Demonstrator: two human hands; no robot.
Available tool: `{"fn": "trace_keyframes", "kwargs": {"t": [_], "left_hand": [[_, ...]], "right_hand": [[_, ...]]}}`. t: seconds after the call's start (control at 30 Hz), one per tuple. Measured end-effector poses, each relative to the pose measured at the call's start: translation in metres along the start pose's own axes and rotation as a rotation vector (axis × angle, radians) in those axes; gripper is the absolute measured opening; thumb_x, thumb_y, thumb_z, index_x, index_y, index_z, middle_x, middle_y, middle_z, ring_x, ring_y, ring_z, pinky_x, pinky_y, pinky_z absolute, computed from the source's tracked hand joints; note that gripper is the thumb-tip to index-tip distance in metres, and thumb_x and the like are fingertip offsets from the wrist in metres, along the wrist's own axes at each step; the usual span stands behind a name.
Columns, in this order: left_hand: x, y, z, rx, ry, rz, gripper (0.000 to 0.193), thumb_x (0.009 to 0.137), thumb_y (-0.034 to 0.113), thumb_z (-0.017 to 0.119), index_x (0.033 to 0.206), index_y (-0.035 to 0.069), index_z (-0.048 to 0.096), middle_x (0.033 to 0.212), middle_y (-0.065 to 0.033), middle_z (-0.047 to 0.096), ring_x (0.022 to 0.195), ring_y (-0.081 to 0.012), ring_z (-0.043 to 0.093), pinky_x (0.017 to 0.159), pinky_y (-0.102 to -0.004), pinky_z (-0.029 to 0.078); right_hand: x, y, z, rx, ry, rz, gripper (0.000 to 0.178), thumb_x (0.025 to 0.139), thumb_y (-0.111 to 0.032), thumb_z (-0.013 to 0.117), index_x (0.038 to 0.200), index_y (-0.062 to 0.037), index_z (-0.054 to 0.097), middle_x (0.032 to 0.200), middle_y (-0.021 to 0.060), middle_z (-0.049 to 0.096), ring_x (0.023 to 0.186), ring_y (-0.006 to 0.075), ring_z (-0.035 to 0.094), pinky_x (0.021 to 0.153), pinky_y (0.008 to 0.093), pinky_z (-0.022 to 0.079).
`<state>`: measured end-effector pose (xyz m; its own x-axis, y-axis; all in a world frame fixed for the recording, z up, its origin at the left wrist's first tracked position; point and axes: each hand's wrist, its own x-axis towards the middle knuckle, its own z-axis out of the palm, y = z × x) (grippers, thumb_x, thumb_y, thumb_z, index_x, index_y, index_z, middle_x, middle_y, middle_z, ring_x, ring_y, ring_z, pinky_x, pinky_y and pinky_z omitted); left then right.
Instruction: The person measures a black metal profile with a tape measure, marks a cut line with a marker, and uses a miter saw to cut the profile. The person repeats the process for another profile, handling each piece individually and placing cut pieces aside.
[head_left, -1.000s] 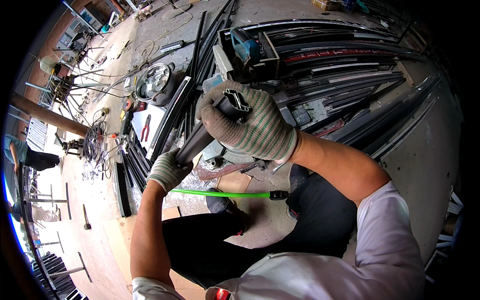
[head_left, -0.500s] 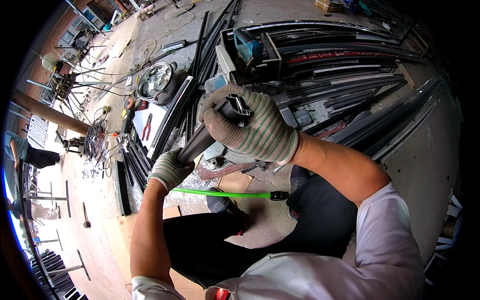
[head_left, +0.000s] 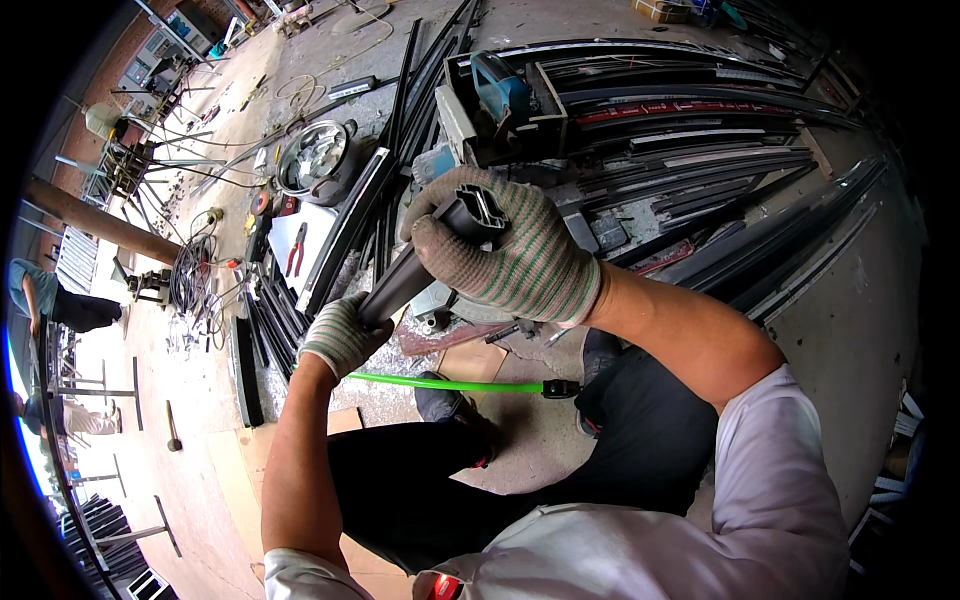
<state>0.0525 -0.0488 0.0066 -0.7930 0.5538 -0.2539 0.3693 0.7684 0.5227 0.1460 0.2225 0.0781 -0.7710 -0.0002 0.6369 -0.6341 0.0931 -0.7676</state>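
Both my hands wear grey knit gloves with green stripes. A dark hollow metal profile (head_left: 400,284) slants up between them, its cut end tilted toward me and showing inner chambers. My right hand (head_left: 505,245) wraps round the profile near that upper end, fingers behind and thumb across the front. Lower down, my left hand (head_left: 345,335) grips the other end. Beneath the hands, a bright green strip (head_left: 450,384) with a black end piece runs across above my shoes. A saw-like machine with a teal handle (head_left: 498,88) stands just beyond my right hand, partly hidden by it.
Many dark profiles (head_left: 690,150) lie in piles ahead and to the right. Left of the machine are a metal pot (head_left: 316,160) holding pale pieces, red-handled pliers (head_left: 297,250) on white paper and coiled cable (head_left: 195,265). A mallet (head_left: 172,428) lies on the floor; another person (head_left: 65,298) stands far left.
My hands and the profile stay almost in the same pose. The whole view has shifted very slightly; nothing has been taken up or let go.
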Motion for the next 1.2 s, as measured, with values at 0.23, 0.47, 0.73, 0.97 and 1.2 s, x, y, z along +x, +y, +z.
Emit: {"fn": "trace_keyframes", "kwargs": {"t": [0.23, 0.47, 0.73, 0.97, 1.2], "left_hand": [[0.0, 0.007, 0.001, -0.008, 0.02, 0.035, 0.03, 0.081, 0.023, 0.082, 0.085, -0.003, 0.07, 0.069, -0.0116, 0.069, 0.059, -0.0156, 0.058, 0.058, -0.0394, 0.052], [0.009, -0.013, 0.012, -0.317, -0.131, -0.013, 0.034, 0.087, 0.005, 0.073, 0.119, -0.004, 0.063, 0.09, -0.0041, 0.068, 0.079, -0.009, 0.056, 0.071, -0.0316, 0.053], [0.007, -0.028, 0.014, 0.003, -0.047, 0.058, 0.026, 0.08, 0.021, 0.078, 0.101, 0.006, 0.073, 0.089, -0.0146, 0.075, 0.081, -0.0275, 0.071, 0.078, -0.0415, 0.055], [-0.004, 0.001, 0.004, 0.067, -0.056, -0.021, 0.029, 0.076, 0.03, 0.078, 0.097, 0.011, 0.075, 0.086, -0.0147, 0.074, 0.082, -0.0332, 0.072, 0.076, -0.0415, 0.056], [0.0, -0.001, 0.005, 0.07, -0.052, -0.023, 0.032, 0.076, 0.029, 0.078, 0.101, 0.01, 0.075, 0.087, -0.0149, 0.074, 0.083, -0.0342, 0.072, 0.077, -0.0423, 0.056]], "right_hand": [[-0.002, -0.003, -0.004, 0.02, 0.015, 0.032, 0.027, 0.09, -0.017, 0.078, 0.109, -0.0015, 0.066, 0.095, 0.0083, 0.073, 0.086, 0.0144, 0.072, 0.079, 0.0294, 0.06], [0.008, 0.0, -0.002, 0.014, -0.023, -0.104, 0.013, 0.094, -0.011, 0.072, 0.104, -0.0056, 0.066, 0.089, 0.0026, 0.071, 0.082, 0.0106, 0.068, 0.074, 0.027, 0.057], [-0.005, -0.02, 0.01, 0.015, 0.066, 0.214, 0.023, 0.103, -0.03, 0.064, 0.107, -0.007, 0.066, 0.096, -0.0008, 0.068, 0.075, 0.0019, 0.055, 0.067, 0.02, 0.044], [-0.009, -0.014, 0.008, -0.032, 0.045, 0.339, 0.026, 0.101, -0.034, 0.064, 0.11, -0.0093, 0.063, 0.097, 0.0011, 0.068, 0.072, 0.0029, 0.055, 0.061, 0.0205, 0.046], [-0.006, -0.014, 0.012, -0.125, -0.051, 0.354, 0.026, 0.104, -0.03, 0.055, 0.108, -0.0058, 0.061, 0.094, 0.001, 0.061, 0.082, 0.0075, 0.057, 0.075, 0.0256, 0.049]]}}
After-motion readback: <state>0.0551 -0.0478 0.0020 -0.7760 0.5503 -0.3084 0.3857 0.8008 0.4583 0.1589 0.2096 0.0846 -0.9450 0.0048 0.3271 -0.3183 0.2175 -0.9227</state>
